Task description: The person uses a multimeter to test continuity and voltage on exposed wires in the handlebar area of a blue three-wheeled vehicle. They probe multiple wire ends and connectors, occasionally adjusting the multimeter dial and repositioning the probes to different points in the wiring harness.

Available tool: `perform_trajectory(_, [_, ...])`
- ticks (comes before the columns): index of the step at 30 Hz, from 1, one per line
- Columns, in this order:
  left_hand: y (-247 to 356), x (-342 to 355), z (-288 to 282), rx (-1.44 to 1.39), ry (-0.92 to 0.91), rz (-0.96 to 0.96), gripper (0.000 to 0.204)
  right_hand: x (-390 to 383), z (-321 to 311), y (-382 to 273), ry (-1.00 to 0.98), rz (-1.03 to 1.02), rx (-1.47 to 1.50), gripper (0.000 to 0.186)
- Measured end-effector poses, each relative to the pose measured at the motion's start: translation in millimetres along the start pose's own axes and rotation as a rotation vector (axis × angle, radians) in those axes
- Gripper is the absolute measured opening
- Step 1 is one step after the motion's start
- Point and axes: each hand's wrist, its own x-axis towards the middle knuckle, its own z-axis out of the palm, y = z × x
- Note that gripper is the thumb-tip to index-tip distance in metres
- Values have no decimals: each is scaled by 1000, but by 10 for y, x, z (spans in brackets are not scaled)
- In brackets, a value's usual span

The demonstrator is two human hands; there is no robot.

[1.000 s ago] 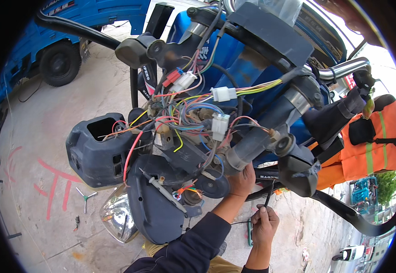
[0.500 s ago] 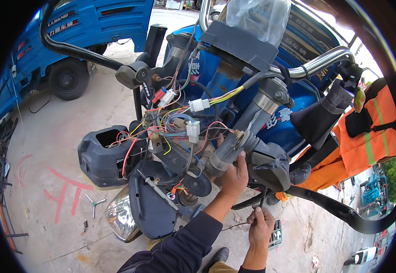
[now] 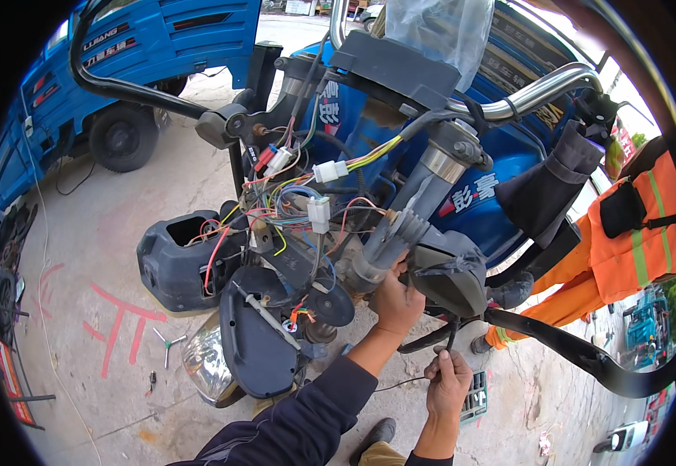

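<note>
My left hand is curled below the grey front fork tube, beside a dark turn-signal lamp. Its fingertips are partly hidden behind the lamp, so what it grips is not visible. Lower and to the right, my right hand pinches a black cable that hangs from beneath the lamp. A thin wire trails away from that hand to the left. Bundled coloured wires with white connectors spill over the front of the vehicle. A pen-like tester lies on the black headlight housing.
A dark plastic cover hangs at left. On the concrete lie a three-armed wrench and a green tray. A person in an orange vest stands at right. Behind is a blue truck. A black bar curves at lower right.
My left hand sits slightly lower against the fork, with its thumb less exposed. The fork and lamp appear a little higher and further left. My right hand keeps its pinch on the cable.
</note>
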Motion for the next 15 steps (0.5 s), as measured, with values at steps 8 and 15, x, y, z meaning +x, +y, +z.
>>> perform_trajectory(8, [113,23,76,160,250,109,24,-12,3,43,10,25,-34,20])
perform_trajectory(15, [159,-21,50,128,158,-37,32,5,164,-6,-15,0,-41,25])
